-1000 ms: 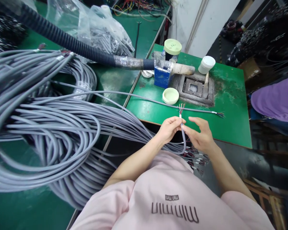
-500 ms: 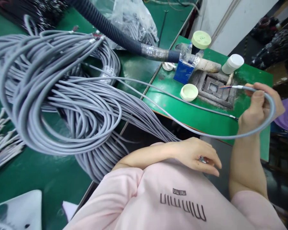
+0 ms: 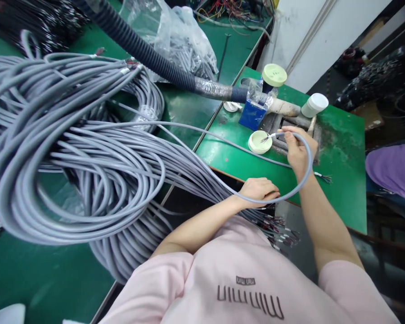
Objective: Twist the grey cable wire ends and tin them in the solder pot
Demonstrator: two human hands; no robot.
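My right hand pinches a grey cable close to its end. The bare coloured wires of that end dip into a shallow pale-green round lid. From the hand the cable loops down and runs left past my left hand. My left hand is closed, its fingers curled beside the cable and over the grey cable bundle; what it grips, if anything, is hidden. Another cable's stripped end lies on the green board near my right forearm.
Large coils of grey cable cover the left bench. A ribbed black hose reaches over to a blue box and a dirty square pot. A white jar and a yellow-lidded jar stand behind. A person in purple is at right.
My right hand has moved left with the cable, taking its wire end from the square pot to the pale-green lid. My left hand has moved up and left, uncovering the bundle's wire ends.
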